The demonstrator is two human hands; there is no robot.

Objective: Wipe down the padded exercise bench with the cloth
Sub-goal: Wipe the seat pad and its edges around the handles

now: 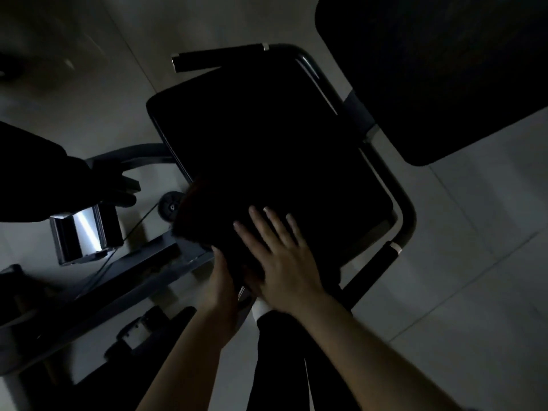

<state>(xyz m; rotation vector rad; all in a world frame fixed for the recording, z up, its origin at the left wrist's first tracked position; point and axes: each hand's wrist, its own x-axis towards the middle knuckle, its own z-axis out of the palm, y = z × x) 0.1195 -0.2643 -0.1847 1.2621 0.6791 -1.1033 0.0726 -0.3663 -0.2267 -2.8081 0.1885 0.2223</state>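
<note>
The scene is very dark. A black padded bench seat (pixel 275 137) fills the middle of the view, inside a curved metal frame (pixel 407 209). A dark cloth (pixel 207 215) lies over the seat's near left corner. My right hand (pixel 280 256) lies flat on the cloth with its fingers spread and straight. My left hand (pixel 221 280) holds the cloth's near edge at the corner of the pad; its fingers are hidden under the cloth.
A second black pad (pixel 439 72) stands at the upper right. Machine parts sit on the left: a shiny metal block (pixel 84 232), a small wheel (pixel 169 206) and a grey bar (pixel 118 280). Pale tiled floor (pixel 474 262) surrounds the bench. My dark-clothed legs (pixel 281 357) show below.
</note>
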